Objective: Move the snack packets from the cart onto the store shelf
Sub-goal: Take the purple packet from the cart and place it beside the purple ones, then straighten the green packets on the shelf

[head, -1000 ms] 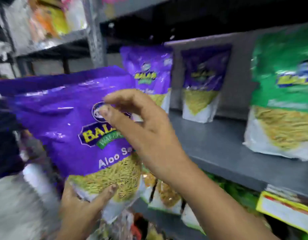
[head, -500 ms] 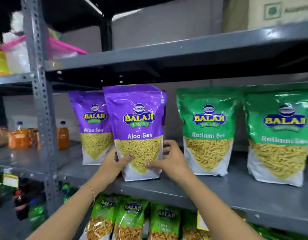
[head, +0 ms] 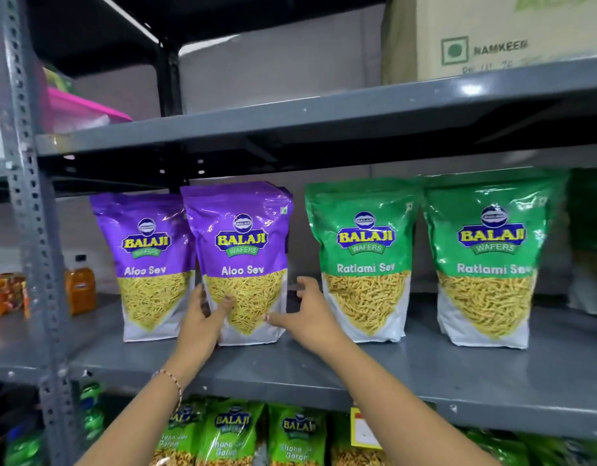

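Left hand (head: pixel 206 317) grips purple packet (head: pixel 241 264) on shelf (head: pixel 357 368); right hand (head: pixel 307 314) open beside. Square upright, then release.

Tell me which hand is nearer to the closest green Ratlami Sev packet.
Right. The right hand sits just left of the nearest Ratlami Sev packet, close beside its lower edge. The left hand is farther left, on the front Aloo Sev packet.

Carton (head: pixel 498 31) cropped at top edge
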